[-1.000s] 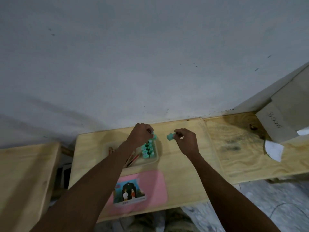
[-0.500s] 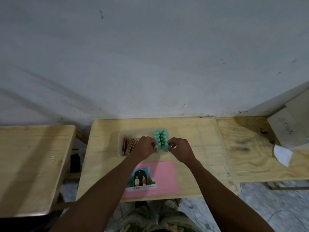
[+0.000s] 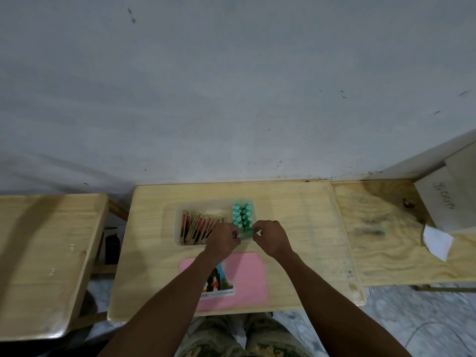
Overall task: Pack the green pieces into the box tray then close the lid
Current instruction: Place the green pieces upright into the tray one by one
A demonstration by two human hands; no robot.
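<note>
Both hands, left (image 3: 224,237) and right (image 3: 271,237), pinch green pieces (image 3: 242,219) at tray's (image 3: 177,229) near-right edge.

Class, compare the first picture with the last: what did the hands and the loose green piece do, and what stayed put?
The right hand carried its loose green piece left to the near end of the green pieces in the tray. The left hand drew back to that end too. The pink lid stayed flat on the desk.

Nearest green pieces (image 3: 244,234) behind fingers (image 3: 253,229)
</note>
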